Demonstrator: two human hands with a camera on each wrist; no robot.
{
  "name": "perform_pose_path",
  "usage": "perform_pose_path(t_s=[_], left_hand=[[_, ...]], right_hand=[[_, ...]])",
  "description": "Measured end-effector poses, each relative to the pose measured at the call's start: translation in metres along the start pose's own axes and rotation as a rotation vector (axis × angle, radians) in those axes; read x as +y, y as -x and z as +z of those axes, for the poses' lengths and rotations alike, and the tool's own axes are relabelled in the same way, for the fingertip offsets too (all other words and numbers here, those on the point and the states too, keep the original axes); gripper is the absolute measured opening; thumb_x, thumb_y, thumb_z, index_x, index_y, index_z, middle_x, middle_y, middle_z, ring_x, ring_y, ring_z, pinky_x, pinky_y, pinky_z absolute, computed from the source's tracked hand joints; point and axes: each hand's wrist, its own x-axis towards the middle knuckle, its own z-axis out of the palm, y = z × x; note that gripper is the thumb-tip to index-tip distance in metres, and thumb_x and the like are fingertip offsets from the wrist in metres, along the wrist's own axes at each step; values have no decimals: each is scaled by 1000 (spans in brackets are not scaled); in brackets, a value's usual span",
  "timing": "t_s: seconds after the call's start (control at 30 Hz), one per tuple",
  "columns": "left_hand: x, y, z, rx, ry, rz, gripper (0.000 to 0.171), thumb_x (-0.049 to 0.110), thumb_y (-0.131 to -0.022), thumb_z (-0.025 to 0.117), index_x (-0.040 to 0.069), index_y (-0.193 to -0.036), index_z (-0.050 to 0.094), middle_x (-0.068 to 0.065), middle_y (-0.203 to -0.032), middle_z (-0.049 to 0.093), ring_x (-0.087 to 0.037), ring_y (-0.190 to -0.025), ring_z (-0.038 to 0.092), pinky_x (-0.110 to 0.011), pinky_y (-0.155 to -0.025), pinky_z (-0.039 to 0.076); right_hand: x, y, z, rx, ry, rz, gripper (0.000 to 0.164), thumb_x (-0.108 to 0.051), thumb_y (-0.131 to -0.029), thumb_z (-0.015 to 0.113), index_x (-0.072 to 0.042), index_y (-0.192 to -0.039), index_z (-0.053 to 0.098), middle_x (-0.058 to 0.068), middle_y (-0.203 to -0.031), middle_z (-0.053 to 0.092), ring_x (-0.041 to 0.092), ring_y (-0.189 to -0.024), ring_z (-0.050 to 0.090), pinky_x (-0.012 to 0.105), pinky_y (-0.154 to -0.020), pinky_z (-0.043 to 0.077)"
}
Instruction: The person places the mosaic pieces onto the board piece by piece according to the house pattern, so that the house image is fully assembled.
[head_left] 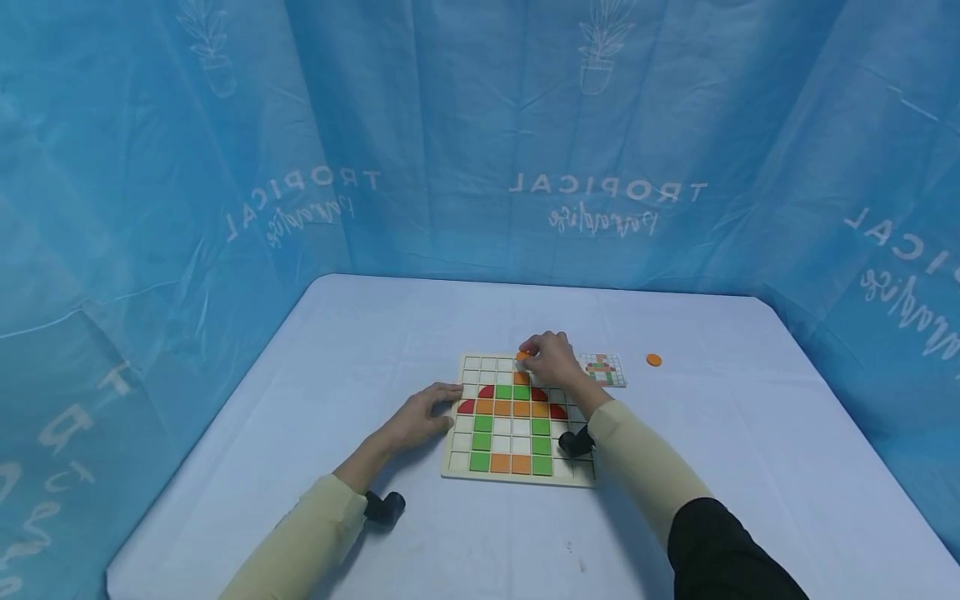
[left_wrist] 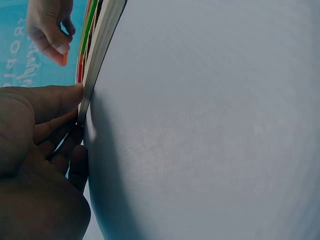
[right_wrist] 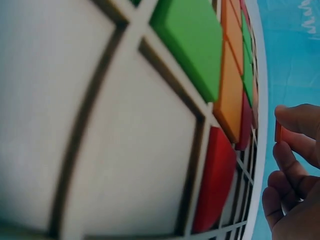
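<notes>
A square wooden grid board (head_left: 457, 467) lies on the table, several cells filled with green tiles (head_left: 483, 423), orange tiles (head_left: 502, 408) and red curved-edged pieces (head_left: 558, 412). My left hand (head_left: 415, 419) rests at the board's left edge, fingers mostly extended; up close in the left wrist view, its fingertips touch the rim. Over the board's far edge, my right hand (head_left: 553, 360) pinches a small orange piece (right_wrist: 278, 132) between thumb and fingertip. The piece appears edge-on in the right wrist view, above an orange tile (head_left: 521, 378) in the head view.
A small printed pattern card (head_left: 613, 377) lies right of the board, partly behind my right wrist. Farther right is a loose orange disc (head_left: 654, 360). The white-covered table (head_left: 375, 333) is surrounded by blue printed curtains (head_left: 465, 125). Dark wrist-worn devices (head_left: 386, 508) show near both cuffs.
</notes>
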Motion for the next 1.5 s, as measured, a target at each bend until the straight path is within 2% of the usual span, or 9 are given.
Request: perform_pose_path(t_s=[0.2,0.7,1.1,1.33,1.5], left_hand=[[1,0,-1,0,0,3,50,0,-86,67,5,-134,55,-6,-142,47,-29,-138,31,-46,-113,24],[2,2,0,-4,-2,-10,50,0,-85,67,5,-134,55,-6,-142,47,-29,-139,31,-46,-113,24],[3,1,-1,-4,0,-3,51,-1,-86,67,5,-134,55,-6,-142,47,-29,-139,30,-47,-113,25],[3,1,-1,-2,9,3,49,-1,-86,67,4,-134,56,-7,-142,47,-30,-138,31,-48,-112,24],[3,1,-1,-3,6,-6,50,-1,-86,67,4,-134,55,-7,-142,47,-30,-139,31,-47,-112,25]], right_hand=[[3,-3,5,-22,19,-10,23,-19,-88,69,-8,-108,71,6,-98,57,24,-97,45,43,-82,43],[7,-2,9,-60,17,-12,23,-19,-91,65,-8,-111,70,7,-101,56,27,-103,44,46,-87,43],[7,-2,8,-49,34,-29,25,-19,-91,65,-7,-113,70,7,-100,56,28,-103,44,45,-85,44],[7,-1,7,-48,20,-24,24,-19,-90,66,-8,-110,70,6,-98,56,26,-102,44,43,-83,45],[8,0,0,-43,-20,-21,27,-20,-89,66,-7,-112,70,8,-101,56,27,-101,44,43,-78,46]])
